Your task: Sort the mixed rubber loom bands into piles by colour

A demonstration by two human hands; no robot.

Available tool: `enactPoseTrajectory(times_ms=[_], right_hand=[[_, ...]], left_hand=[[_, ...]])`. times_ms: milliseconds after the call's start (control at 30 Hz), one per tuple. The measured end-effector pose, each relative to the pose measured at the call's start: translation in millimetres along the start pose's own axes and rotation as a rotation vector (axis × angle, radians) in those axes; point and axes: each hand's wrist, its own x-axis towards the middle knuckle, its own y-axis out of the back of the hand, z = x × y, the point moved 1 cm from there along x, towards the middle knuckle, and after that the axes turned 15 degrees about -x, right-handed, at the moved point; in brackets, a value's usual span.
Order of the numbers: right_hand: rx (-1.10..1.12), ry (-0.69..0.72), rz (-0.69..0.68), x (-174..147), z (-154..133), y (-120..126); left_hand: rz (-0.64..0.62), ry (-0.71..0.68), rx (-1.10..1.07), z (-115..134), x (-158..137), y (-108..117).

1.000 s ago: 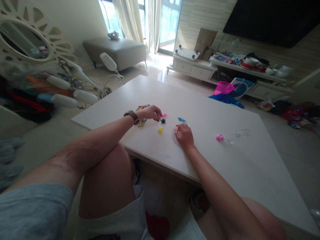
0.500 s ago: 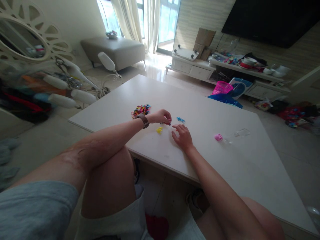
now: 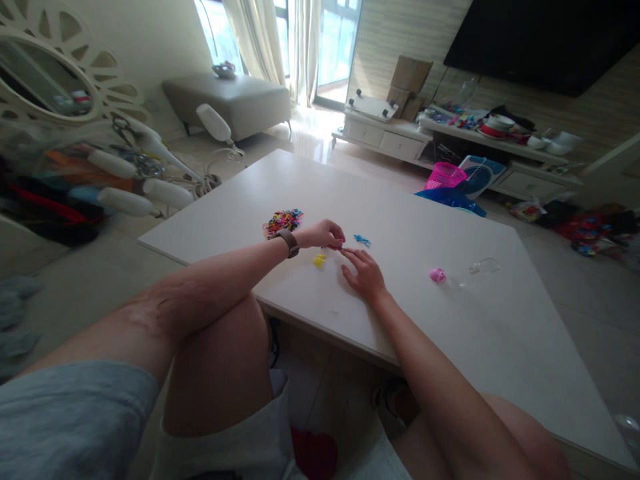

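Note:
My left hand (image 3: 327, 234), a watch (image 3: 289, 243) on its wrist, is closed in a pinch just above the white table (image 3: 430, 333). What its fingertips hold is too small to make out. Opposite it, my right hand (image 3: 367, 273) rests on the table, fingers stretched forward and open, its fingertips against or right beside the left fingertips. Behind the left wrist lies a pile of small multicoloured loops (image 3: 283, 223), perhaps rubber bands or clips. A small yellow cluster (image 3: 319, 261) sits below the left hand, and a blue cluster (image 3: 362, 240) lies beyond both hands.
On the table's right side are a pink object (image 3: 438, 275) and a clear container (image 3: 484, 266) lying down. White lamp arms (image 3: 170, 193) stand off the left edge. Past the far side are a pink basket (image 3: 445, 175) and a cluttered TV cabinet (image 3: 370, 135).
My right hand's fingers have straightened and reached forward to the left fingertips, closing the small gap between the hands. The left hand has barely shifted, and the piles stay put.

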Motion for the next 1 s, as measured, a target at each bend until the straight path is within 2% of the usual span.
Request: enactPoseTrajectory(times_ms=[300,567,700,900,1000], right_hand=[[0.064,0.008,0.112,-1,4,-4],[0.043,-0.008,0.137,-1,4,-7],[-0.03,-0.122,0.175,-2,7,-10],[-0.143,-0.383,0.261,-2,15,-11],[-0.159,-0.443,0.269,-1,18,-11]], left_hand=[[0.015,0.035,-0.133,-4,3,-4],[0.078,0.042,-0.152,-3,5,-1],[0.127,0.057,-0.155,-3,5,3],[0.104,0.064,-0.126,-3,4,5],[0.101,0.063,-0.094,-1,3,4]])
